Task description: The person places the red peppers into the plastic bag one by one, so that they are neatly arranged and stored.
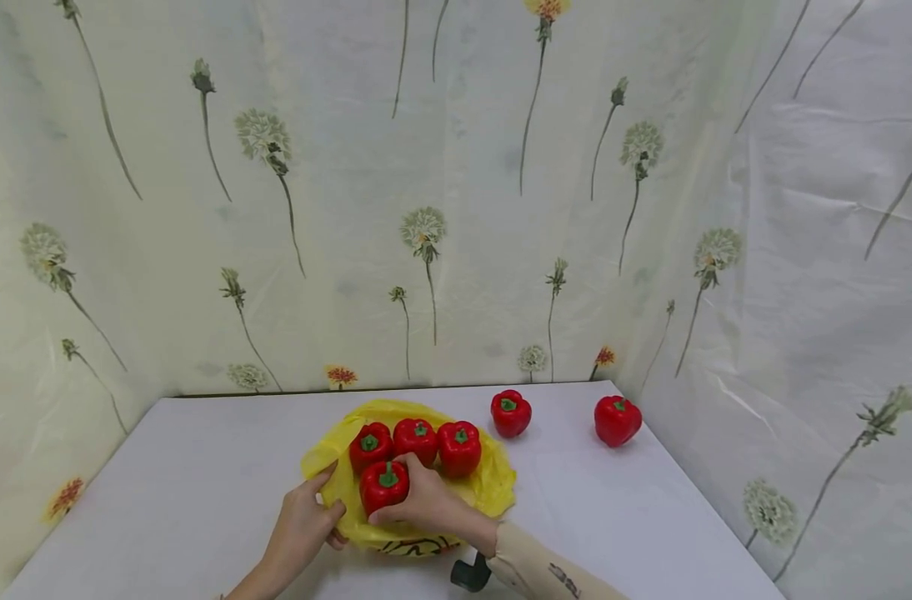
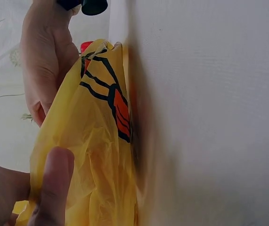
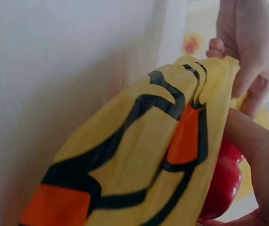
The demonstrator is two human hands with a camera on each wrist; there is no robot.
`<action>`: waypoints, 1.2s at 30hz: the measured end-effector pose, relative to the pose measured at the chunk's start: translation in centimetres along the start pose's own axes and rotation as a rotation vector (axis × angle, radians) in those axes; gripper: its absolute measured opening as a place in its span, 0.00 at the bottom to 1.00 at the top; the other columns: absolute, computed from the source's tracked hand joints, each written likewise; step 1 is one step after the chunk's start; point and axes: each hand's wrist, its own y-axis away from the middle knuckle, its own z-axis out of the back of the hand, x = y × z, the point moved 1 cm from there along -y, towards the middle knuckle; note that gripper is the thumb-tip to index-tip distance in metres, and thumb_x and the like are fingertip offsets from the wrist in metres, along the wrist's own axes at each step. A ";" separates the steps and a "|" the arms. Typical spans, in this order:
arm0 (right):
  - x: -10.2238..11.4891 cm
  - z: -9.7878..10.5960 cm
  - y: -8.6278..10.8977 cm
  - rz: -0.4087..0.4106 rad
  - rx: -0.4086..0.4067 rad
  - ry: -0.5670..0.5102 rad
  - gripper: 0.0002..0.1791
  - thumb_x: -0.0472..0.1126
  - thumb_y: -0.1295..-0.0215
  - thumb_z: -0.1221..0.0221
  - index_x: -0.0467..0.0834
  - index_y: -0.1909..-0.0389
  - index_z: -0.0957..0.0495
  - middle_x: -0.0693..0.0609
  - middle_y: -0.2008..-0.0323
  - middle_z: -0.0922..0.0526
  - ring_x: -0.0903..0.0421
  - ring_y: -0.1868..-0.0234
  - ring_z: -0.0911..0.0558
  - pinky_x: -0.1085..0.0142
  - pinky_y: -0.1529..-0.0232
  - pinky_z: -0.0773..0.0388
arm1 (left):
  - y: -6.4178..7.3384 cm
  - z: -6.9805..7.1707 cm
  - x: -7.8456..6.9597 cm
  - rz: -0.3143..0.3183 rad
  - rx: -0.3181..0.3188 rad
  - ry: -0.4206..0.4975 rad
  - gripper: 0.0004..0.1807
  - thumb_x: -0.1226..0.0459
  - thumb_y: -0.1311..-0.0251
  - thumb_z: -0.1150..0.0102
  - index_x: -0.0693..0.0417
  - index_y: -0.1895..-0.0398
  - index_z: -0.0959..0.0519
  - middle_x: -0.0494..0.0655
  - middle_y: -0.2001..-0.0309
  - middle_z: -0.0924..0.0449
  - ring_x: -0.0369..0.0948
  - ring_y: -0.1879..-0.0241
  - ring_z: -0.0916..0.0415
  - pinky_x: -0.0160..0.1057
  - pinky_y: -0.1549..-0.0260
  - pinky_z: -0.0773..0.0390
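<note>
A yellow plastic bag [image 1: 498, 487] lies spread open on the table, its front printed with black lines and orange patches. My left hand [image 1: 303, 510] pinches the bag's left rim, thumb [image 2: 56, 179] on the outside. My right hand [image 1: 432, 505] reaches over the front rim and grips a red bell pepper [image 1: 382, 489] with a green stem, thumb and fingers on its opposite sides. Three more red peppers sit behind it inside the bag: a left one [image 1: 368, 448], a middle one [image 1: 415, 442] and a right one [image 1: 459, 450]. In the right wrist view the bag partly hides the held pepper [image 3: 223, 183].
Two red peppers stand outside the bag on the white table [image 1: 223, 467]: one behind it [image 1: 511, 414], another near the right edge [image 1: 617, 421]. A dark wrist device [image 1: 471, 573] hangs under the right forearm. Flower-printed curtains [image 1: 471, 275] enclose the back and sides.
</note>
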 end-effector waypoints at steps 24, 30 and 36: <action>0.2 -1.4 0.0 0.054 -0.024 -0.026 0.45 0.51 0.52 0.27 0.39 0.38 0.40 0.44 0.42 0.26 0.49 0.43 0.23 0.50 0.41 0.25 | 0.6 0.0 -0.9 0.021 0.006 0.042 0.33 0.75 0.46 0.46 0.65 0.33 0.34 0.50 0.84 0.21 0.41 0.91 0.24 0.38 0.87 0.21; 0.4 -1.7 0.0 0.076 -0.010 -0.061 0.44 0.48 0.52 0.27 0.43 0.38 0.41 0.46 0.40 0.28 0.49 0.40 0.26 0.48 0.38 0.29 | 0.6 -0.1 -0.9 0.017 0.005 0.052 0.33 0.74 0.47 0.46 0.64 0.33 0.33 0.50 0.84 0.20 0.41 0.91 0.24 0.38 0.88 0.22; 0.3 -1.7 0.2 0.075 -0.011 -0.050 0.43 0.48 0.51 0.27 0.42 0.38 0.40 0.45 0.40 0.27 0.48 0.40 0.25 0.47 0.39 0.28 | 0.6 -0.2 -1.0 0.019 0.000 0.052 0.33 0.74 0.47 0.46 0.64 0.34 0.33 0.49 0.84 0.20 0.41 0.91 0.24 0.37 0.88 0.22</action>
